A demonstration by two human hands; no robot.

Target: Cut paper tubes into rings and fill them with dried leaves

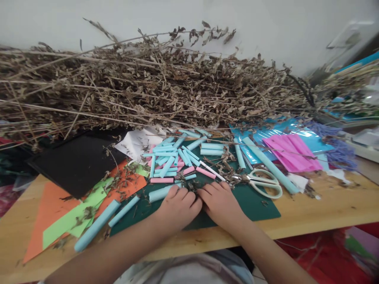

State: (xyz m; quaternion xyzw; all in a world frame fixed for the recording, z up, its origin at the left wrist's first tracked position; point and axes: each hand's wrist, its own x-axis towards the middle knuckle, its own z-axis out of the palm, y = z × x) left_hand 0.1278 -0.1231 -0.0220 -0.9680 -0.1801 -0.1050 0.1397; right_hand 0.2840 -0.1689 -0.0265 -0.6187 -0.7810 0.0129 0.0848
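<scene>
My left hand (pixel 177 207) and my right hand (pixel 220 201) lie side by side on a dark green mat (pixel 254 203), fingers curled down together over a small clump of dry leaf bits (pixel 194 187). What the fingers pinch is hidden. A light blue paper roll (pixel 160 193) lies just left of my left hand's fingertips. Beyond the hands is a heap of short blue and pink paper rolls (pixel 174 159). White-handled scissors (pixel 262 182) lie to the right of my right hand.
A large bundle of dry branches (pixel 142 90) runs along the wall. Black (pixel 77 161), orange (pixel 50 209) and green paper sheets (pixel 71 221) lie left. Long blue rolls (pixel 96 225), blue film and pink paper (pixel 291 152) lie around. The wooden table edge (pixel 325 221) is near.
</scene>
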